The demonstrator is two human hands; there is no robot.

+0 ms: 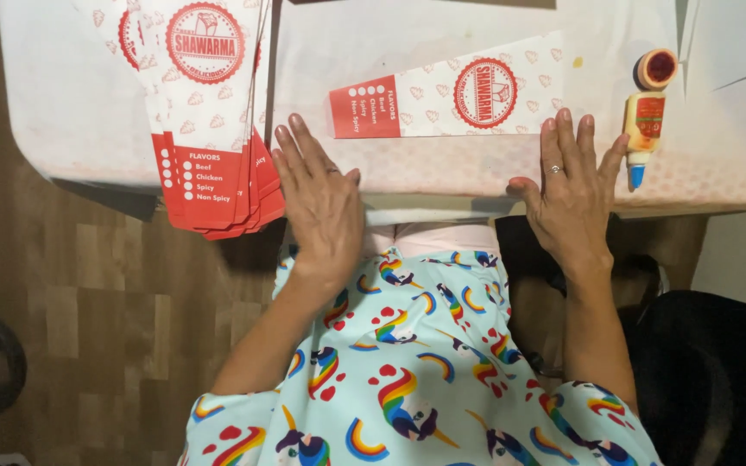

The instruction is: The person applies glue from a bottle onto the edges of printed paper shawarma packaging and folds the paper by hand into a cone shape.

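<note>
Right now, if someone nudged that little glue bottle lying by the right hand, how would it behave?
The glue bottle lies on its side, looks rounded, so it would probably roll. It seems small plastic, likely light. Its cap sits apart, so the blue tip may smear glue on the table beside the right hand.

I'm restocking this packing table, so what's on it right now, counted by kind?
Stack of printed paper sleeves, overhanging the table edge by the left hand: 1 (sheets in it too overlapped to count)
Single paper sleeve, lying flat: 1
Glue bottle, near the right hand: 1
Round orange cap: 1
Total: 4
</note>
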